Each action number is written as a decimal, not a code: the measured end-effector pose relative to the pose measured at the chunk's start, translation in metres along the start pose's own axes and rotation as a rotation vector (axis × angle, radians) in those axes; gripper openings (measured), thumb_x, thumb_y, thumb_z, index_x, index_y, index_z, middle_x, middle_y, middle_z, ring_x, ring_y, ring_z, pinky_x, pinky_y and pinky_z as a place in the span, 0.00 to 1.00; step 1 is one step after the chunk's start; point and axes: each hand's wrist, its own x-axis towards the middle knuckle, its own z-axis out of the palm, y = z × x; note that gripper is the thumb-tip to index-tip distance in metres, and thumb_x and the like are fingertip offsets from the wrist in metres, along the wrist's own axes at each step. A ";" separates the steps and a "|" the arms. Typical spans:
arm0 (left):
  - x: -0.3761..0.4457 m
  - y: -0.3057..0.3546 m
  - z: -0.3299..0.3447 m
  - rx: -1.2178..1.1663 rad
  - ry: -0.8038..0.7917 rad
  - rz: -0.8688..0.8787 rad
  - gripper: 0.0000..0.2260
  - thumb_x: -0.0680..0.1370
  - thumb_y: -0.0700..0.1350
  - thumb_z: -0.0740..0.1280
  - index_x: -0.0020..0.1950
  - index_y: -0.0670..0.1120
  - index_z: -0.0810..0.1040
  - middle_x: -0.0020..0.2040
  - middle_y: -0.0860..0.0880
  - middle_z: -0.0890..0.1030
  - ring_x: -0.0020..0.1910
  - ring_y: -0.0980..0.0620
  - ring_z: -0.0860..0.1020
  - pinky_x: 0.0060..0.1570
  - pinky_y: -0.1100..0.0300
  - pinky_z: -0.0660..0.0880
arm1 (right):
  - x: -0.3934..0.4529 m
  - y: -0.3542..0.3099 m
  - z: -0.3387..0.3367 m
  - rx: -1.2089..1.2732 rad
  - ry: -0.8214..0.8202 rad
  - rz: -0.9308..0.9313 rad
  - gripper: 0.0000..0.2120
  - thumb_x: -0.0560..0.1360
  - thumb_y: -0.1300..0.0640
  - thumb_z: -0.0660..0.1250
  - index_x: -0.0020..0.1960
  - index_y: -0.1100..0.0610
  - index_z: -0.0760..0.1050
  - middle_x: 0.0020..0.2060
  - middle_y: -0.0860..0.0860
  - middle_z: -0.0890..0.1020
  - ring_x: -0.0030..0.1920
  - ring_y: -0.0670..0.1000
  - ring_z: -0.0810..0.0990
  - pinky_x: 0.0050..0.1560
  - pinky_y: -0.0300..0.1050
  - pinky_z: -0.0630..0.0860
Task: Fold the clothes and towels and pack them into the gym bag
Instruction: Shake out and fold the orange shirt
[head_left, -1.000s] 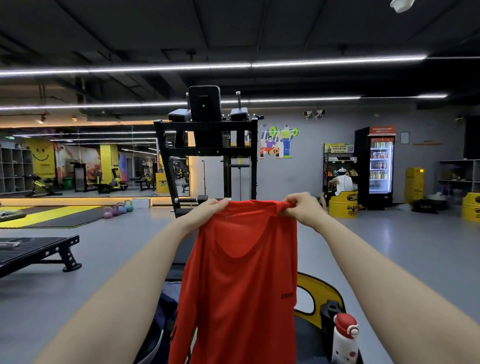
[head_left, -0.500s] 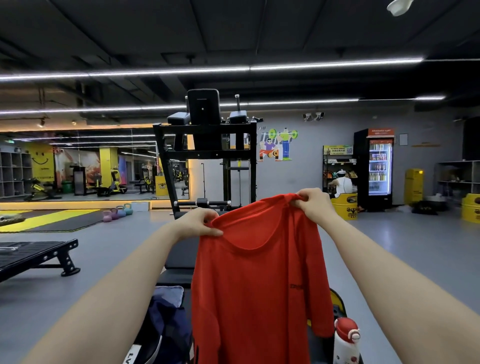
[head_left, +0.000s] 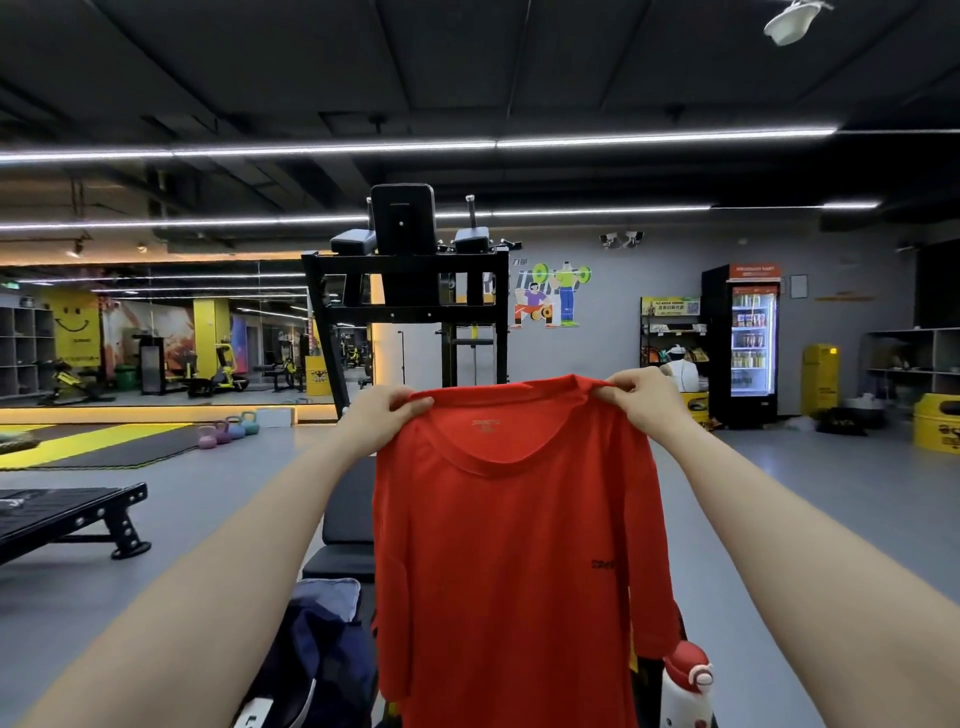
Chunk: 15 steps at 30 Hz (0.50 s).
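Left hand (head_left: 382, 415) and right hand (head_left: 641, 397) are pinching the red shirt (head_left: 514, 545) at its shoulders, hanging it unfolded above the counter (head_left: 345, 540). Folding is not yet begun; possibly the bag (head_left: 322, 644) is lying below, contents unclear.

Red shirt (head_left: 519, 545): hem cut off by bottom edge; chest lettering partly folded out of sight, collar label too small to read.
Dark blue garment (head_left: 322, 639): largely hidden behind shirt and left forearm.
Red-capped bottle (head_left: 685, 686): base cut off by bottom edge.
Black bench (head_left: 345, 530): mostly covered by shirt.
Fridge (head_left: 748, 338): contents too small to identify.
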 end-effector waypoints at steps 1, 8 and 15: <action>0.000 0.000 -0.002 0.023 0.000 0.011 0.10 0.80 0.53 0.61 0.50 0.50 0.78 0.40 0.55 0.78 0.40 0.58 0.75 0.36 0.70 0.67 | 0.001 0.002 -0.001 0.018 0.011 0.008 0.07 0.76 0.54 0.69 0.44 0.57 0.83 0.39 0.57 0.82 0.42 0.54 0.77 0.44 0.46 0.70; -0.004 -0.007 -0.014 -0.108 -0.390 0.003 0.30 0.65 0.68 0.70 0.50 0.43 0.81 0.43 0.46 0.81 0.43 0.53 0.78 0.46 0.60 0.74 | 0.005 0.009 -0.002 0.067 0.078 0.061 0.06 0.77 0.55 0.66 0.45 0.53 0.80 0.42 0.53 0.82 0.49 0.56 0.79 0.52 0.52 0.74; -0.006 -0.013 -0.021 -0.089 -0.478 -0.113 0.15 0.69 0.51 0.74 0.53 0.46 0.82 0.48 0.49 0.82 0.50 0.51 0.80 0.46 0.66 0.75 | 0.010 0.019 -0.006 0.010 0.052 0.086 0.04 0.75 0.50 0.69 0.46 0.48 0.82 0.46 0.53 0.84 0.52 0.56 0.79 0.56 0.54 0.75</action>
